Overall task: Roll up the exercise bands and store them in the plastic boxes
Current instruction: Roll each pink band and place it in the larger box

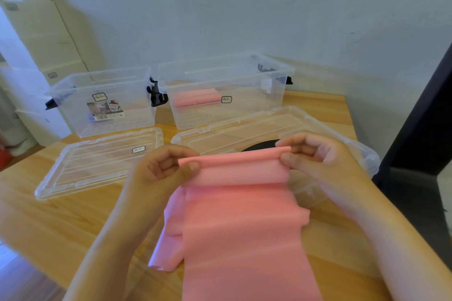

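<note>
Band (241, 215), pink, stretched between both hands above wooden table (49, 215). Left hand (161, 168) pinches the partly rolled top edge at 9 o'clock, right hand (315, 156) at 3 o'clock, fingers curled; the rest trails toward 6. Right box (256, 110) at 12 o'clock holds rolled pink bands (195, 99); left box (73, 115) at 11.

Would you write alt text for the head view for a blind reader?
A left hand and right hand pinch the rolled end of a long pink elastic exercise band over a wooden table. Behind stand two open clear plastic boxes.
</note>
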{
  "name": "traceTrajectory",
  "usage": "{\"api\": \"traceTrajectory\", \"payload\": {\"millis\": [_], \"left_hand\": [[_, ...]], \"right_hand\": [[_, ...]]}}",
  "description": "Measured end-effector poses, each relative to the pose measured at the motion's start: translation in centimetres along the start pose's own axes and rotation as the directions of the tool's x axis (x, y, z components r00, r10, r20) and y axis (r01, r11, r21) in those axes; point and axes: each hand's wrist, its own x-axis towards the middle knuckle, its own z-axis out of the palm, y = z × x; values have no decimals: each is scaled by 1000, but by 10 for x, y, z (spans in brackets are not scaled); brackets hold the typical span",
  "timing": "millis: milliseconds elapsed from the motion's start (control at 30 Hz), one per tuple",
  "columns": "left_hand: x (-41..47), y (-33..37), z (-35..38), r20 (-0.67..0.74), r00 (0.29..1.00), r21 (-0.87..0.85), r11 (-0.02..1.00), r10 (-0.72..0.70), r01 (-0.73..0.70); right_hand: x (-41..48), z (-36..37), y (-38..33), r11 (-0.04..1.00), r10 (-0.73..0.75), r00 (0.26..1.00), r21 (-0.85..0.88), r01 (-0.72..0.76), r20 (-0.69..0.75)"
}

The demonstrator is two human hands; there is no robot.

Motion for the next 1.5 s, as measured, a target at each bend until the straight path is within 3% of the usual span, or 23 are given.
{"api": "traceTrajectory", "payload": {"millis": [400,1033,1267,1500], "left_hand": [[-2,2,-3,58,996,-90,994,-63,68],[0,0,3,-42,999,-16,1000,2,-2],[-2,4,4,-22,1000,-62,998,-20,19],[-3,4,0,22,999,-89,995,-37,38]], "right_hand": [[-1,-1,-3,986,-6,999,166,0,33],[-4,-1,-7,989,58,996,131,-67,71],[-2,-2,-7,978,18,998,205,-29,56],[0,-3,-5,966,70,997,248,-75,29]]}}
